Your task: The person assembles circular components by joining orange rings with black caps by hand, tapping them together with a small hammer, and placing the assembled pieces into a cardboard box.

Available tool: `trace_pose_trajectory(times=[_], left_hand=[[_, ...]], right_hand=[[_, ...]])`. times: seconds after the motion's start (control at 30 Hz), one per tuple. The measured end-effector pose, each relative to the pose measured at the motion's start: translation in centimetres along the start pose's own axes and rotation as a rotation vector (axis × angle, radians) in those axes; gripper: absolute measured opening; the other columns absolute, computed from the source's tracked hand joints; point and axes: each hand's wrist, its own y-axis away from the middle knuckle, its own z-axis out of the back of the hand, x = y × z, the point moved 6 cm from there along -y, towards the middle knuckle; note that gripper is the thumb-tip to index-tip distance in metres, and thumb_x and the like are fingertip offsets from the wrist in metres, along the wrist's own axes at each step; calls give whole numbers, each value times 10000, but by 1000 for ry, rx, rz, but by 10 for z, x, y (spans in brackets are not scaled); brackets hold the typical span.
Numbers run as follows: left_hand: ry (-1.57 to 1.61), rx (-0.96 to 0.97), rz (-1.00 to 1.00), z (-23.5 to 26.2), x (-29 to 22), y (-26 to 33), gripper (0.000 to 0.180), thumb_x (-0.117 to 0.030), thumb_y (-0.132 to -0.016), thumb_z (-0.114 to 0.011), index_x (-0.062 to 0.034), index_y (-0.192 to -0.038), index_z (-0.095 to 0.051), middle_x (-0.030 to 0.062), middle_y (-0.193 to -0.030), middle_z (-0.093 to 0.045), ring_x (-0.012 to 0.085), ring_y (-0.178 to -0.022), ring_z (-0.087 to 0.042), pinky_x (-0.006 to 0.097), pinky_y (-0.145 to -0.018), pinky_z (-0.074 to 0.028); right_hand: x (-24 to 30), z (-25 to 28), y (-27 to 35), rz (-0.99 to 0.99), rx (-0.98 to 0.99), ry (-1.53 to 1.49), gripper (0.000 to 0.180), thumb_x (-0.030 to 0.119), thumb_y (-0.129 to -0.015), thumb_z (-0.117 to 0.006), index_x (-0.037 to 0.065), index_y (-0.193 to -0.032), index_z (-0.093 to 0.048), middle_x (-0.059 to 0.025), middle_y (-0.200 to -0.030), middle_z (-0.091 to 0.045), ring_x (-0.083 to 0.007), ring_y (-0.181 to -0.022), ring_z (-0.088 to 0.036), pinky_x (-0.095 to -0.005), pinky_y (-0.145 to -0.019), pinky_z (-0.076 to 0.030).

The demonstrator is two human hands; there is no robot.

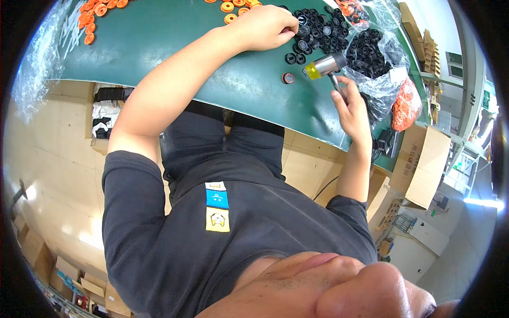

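Head view: the left hand (268, 27) rests on the green surface (175, 47), fingertips pinched on a black ring at the edge of the black ring pile (313, 34). The right hand (351, 108) is closed around the handle of a mallet (324, 66), head lying crosswise, just right of a lone ring (288, 78). The right hand is nearer that ring.

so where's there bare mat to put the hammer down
Bare green mat lies between the orange rings and the left hand's forearm, and along the near edge around the lone black-and-orange ring. It is crowded right of the left hand: black rings and the bag. The right hand holds the hammer.
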Motion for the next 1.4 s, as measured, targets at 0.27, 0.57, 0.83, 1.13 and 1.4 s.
trace_pose_trajectory(times=[0.27, 0.57, 0.83, 1.13, 1.4], left_hand=[[-81, 0, 1, -11, 7, 2, 132, -162, -868, -625, -64, -899, -708, 116, -894, -699, 312, -889, -692, 438, -789, -552], [-73, 41, 49, -13, 8, 2, 147, -155, -855, -607, -59, -898, -709, 120, -899, -706, 316, -885, -695, 444, -786, -553], [-90, 57, 66, -16, 13, 3, 144, -150, -842, -606, -58, -883, -709, 123, -877, -707, 318, -870, -697, 446, -782, -552], [-45, 86, 42, -13, 14, 0, 144, -124, -839, -606, -31, -885, -706, 161, -893, -696, 351, -880, -680, 451, -788, -543], [32, 77, 37, -9, 11, 1, 150, -117, -835, -610, -4, -868, -703, 189, -872, -687, 375, -875, -671, 451, -788, -537]], right_hand=[[47, -16, 17, 279, -89, 345, 394, 84, -940, -621, 119, -1332, -621, -134, -809, -596, -352, -724, -609, -454, -658, -490], [45, -29, 17, 293, -170, 340, 413, 38, -921, -641, 111, -1328, -641, -130, -765, -565, -320, -685, -591, -418, -641, -484], [51, -25, 26, 343, -223, 315, 432, 28, -903, -657, 99, -1328, -641, -119, -772, -577, -307, -675, -591, -408, -631, -485], [43, -22, 30, 325, -268, 224, 406, 13, -900, -653, 58, -1304, -644, -131, -771, -590, -310, -675, -592, -409, -627, -483], [37, -7, 36, 315, -334, 213, 388, -1, -908, -649, 44, -1293, -648, -141, -804, -619, -298, -691, -609, -380, -644, -496]])
